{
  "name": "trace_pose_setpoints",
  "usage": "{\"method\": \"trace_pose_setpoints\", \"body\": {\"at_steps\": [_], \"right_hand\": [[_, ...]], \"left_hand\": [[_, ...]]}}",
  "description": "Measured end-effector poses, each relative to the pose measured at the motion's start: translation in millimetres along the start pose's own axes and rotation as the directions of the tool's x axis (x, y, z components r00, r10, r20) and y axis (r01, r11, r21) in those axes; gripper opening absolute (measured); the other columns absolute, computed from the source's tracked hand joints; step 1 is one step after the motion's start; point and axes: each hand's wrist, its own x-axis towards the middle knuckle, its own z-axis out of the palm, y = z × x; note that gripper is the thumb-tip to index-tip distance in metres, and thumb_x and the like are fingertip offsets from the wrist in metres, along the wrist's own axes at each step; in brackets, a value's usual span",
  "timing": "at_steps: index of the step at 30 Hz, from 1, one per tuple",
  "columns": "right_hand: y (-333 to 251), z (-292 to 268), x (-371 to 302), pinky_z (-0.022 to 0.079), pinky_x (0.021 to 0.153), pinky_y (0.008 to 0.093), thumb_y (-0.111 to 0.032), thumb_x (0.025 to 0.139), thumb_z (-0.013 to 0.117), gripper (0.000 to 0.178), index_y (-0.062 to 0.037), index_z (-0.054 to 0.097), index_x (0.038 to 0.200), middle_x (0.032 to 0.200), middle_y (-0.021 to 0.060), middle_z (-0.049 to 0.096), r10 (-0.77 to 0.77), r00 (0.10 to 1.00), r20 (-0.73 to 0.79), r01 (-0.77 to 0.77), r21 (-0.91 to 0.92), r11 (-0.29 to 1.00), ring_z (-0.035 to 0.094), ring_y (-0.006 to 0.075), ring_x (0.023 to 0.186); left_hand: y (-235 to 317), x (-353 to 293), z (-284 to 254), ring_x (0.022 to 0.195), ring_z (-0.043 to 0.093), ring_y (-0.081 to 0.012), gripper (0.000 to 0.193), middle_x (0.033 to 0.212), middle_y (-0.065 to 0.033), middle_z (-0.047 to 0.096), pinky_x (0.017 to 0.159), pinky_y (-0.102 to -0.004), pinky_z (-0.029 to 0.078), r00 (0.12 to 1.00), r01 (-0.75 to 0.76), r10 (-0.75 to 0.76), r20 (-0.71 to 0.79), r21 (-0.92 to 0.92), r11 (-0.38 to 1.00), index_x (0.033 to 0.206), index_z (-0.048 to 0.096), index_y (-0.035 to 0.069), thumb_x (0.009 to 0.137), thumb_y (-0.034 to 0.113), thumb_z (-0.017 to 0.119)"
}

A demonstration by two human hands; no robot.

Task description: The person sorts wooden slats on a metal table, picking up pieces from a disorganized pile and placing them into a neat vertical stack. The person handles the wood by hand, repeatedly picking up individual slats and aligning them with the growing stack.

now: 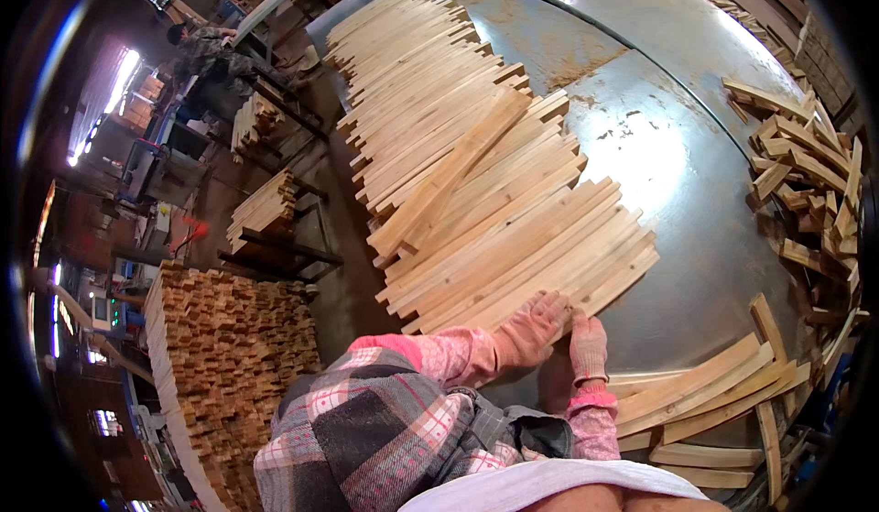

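Note:
Pale wooden slats [540, 265] lie side by side in a long row on a metal-topped table [641, 182], their ends uneven. At the near edge of the row, my left hand [533, 331], in an orange-pink glove, rests on the slats with its fingers stretched out. Close beside it, my right hand [588, 345], gloved alike, touches the nearest slats. Its fingers are foreshortened, so their grip does not show clearly. Two loose slats [458, 168] lie slantwise on top of the row.
Curved wooden offcuts [705, 393] lie at the near right, and a heap of scrap pieces [810, 173] covers the far right edge. A tall stack of slats [233, 347] stands left, with smaller bundles [265, 205] on racks beyond. Another person [211, 54] is at the far left.

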Motion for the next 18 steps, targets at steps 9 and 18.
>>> {"method": "trace_pose_setpoints", "body": {"at_steps": [9,18], "right_hand": [[-70,23,8,0.051,0.091,0.0532,-0.052,0.098,0.056,0.058,0.0039,0.070,0.105,0.106,0.0333,0.069,0.082,0.972,-0.221,-0.138,-0.252,0.958,0.066,0.0486,0.107],[-159,148,119,0.052,0.092,0.0531,-0.051,0.098,0.056,0.058,0.0053,0.070,0.109,0.108,0.0332,0.069,-0.071,0.987,-0.141,0.045,-0.176,0.983,0.065,0.0510,0.107]], "left_hand": [[-50,26,-31,0.143,0.041,-0.0444,0.076,0.148,-0.0254,0.047,0.123,-0.0528,0.028,0.994,-0.073,0.092,0.060,-0.257,0.964,0.139,0.052,-0.008,0.070,0.020,0.067],[-218,47,-112,0.146,0.040,-0.0430,0.082,0.152,-0.0263,0.047,0.124,-0.0511,0.027,0.997,-0.046,0.049,0.063,-0.053,0.998,0.144,0.048,-0.007,0.073,0.027,0.069]]}}
